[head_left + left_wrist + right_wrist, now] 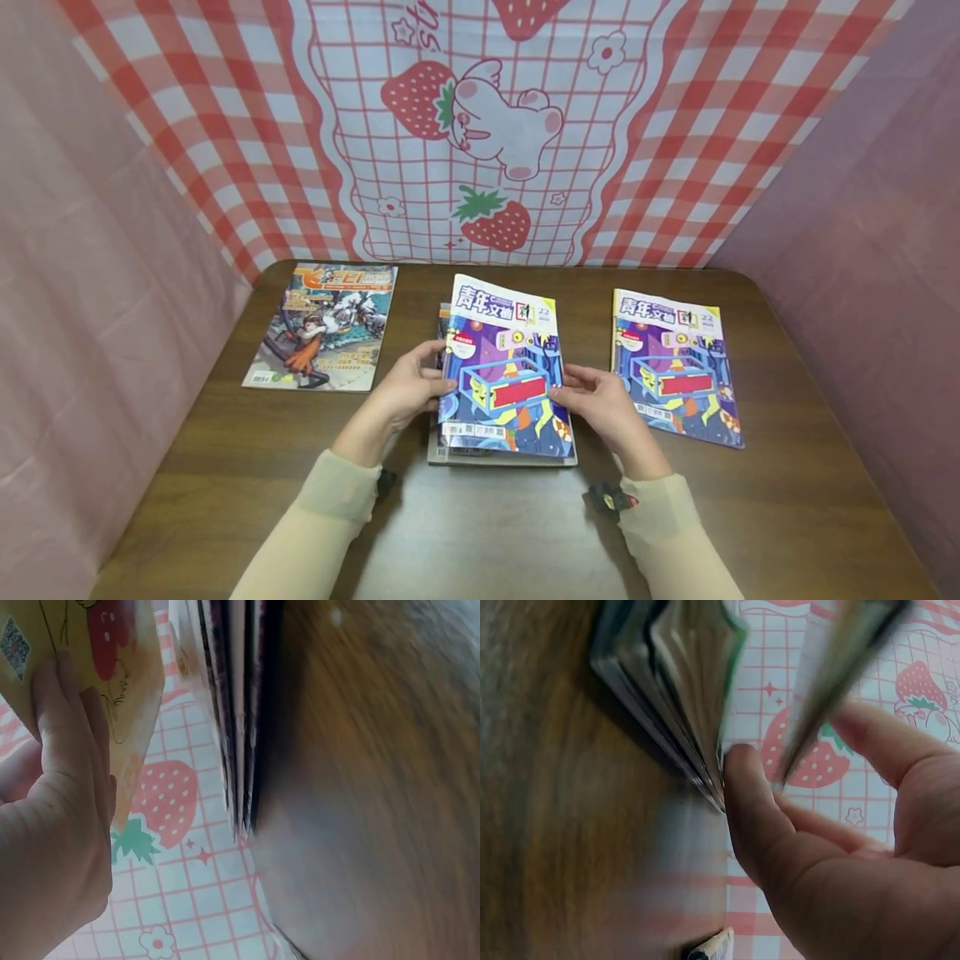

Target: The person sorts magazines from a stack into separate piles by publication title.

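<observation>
Between my two hands I hold a colourful magazine (506, 375) with a purple and blue cover. My left hand (408, 383) grips its left edge, thumb on top; in the left wrist view the fingers (56, 720) lie against its yellow back cover (124, 697). The right hand (603, 400) pinches the opposite edge, and the right wrist view shows that magazine (840, 682) edge-on between thumb and fingers. Beneath it lies a stack of magazines (495, 461), mostly covered by the held one. Its page edges (656, 682) show apart from the held magazine.
At the left of the brown table (247, 475) lies a magazine with an orange title (330, 325). To the right lies another magazine (675, 367) with the same cover as the held one. A checked strawberry cloth (465, 167) hangs behind the table; pink curtains (862, 208) flank it.
</observation>
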